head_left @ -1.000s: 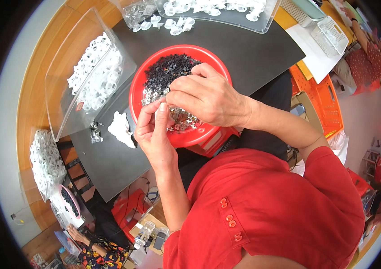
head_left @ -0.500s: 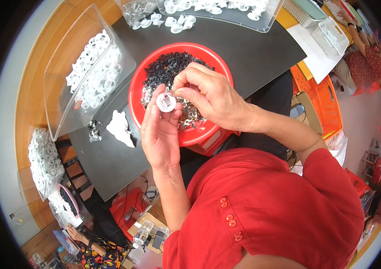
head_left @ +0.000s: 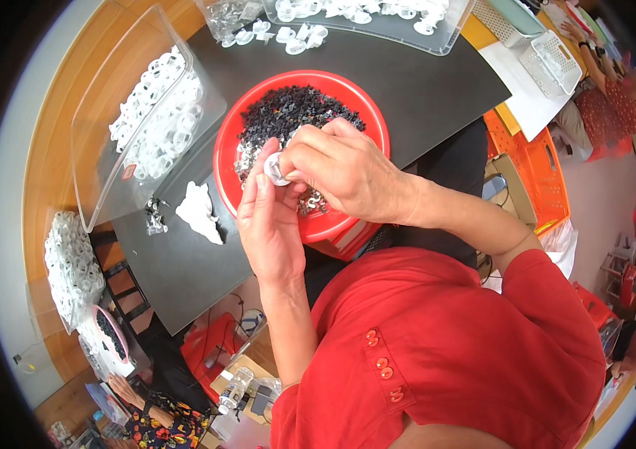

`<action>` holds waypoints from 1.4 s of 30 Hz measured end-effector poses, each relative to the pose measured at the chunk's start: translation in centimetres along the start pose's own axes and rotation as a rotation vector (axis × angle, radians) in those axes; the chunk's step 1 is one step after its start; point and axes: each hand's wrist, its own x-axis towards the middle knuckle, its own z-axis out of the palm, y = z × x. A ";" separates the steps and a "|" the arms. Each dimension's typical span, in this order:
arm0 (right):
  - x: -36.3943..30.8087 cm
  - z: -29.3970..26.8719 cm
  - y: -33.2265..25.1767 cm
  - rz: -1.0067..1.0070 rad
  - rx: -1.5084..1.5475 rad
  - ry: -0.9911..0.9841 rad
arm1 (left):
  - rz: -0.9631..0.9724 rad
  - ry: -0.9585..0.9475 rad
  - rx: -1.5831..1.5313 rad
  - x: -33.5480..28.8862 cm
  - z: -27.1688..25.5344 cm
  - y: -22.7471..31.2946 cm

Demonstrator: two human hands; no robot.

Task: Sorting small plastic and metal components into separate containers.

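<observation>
A round white plastic part (head_left: 274, 170) is held over the red basin (head_left: 226, 133). My left hand (head_left: 269, 224) grips its edge between thumb and fingers. From the right, my right hand (head_left: 351, 168) bends over the part with thumb and fingertips pressed against its face; whether a small piece is pinched there is hidden. Inside the basin lie many small black pieces (head_left: 288, 112) and, nearer me, small shiny metal pieces (head_left: 245, 159), partly covered by my hands.
A clear bin of white parts (head_left: 164, 127) stands left, another clear bin (head_left: 378, 34) at the back. Crumpled white paper (head_left: 199, 213) and a few small dark pieces (head_left: 156, 217) lie on the dark table (head_left: 175, 277). An orange crate (head_left: 554, 179) is at right. Other people sit nearby.
My right hand has shifted left and closed in over the white part's face, covering more of it. The part has tilted slightly in my left hand.
</observation>
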 end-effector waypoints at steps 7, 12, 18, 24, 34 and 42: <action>0.2 -0.1 -0.1 -0.052 -0.044 0.040 | 0.039 -0.045 0.027 0.1 -0.8 -0.5; 0.1 -0.1 -1.1 0.347 0.303 0.123 | 0.048 -0.078 0.012 0.2 -0.9 -0.7; -0.1 1.1 -0.5 0.671 0.819 0.117 | 0.048 0.007 0.026 0.0 0.1 -0.6; 0.3 1.3 -0.9 0.782 0.996 0.065 | 0.058 0.088 0.022 -0.1 0.2 -1.0; -0.3 2.2 -1.2 0.602 0.743 0.225 | -0.035 0.185 -0.073 0.2 0.4 -0.6; 1.2 -3.1 2.4 0.610 0.379 0.019 | 0.007 0.043 -0.159 0.6 -2.4 0.4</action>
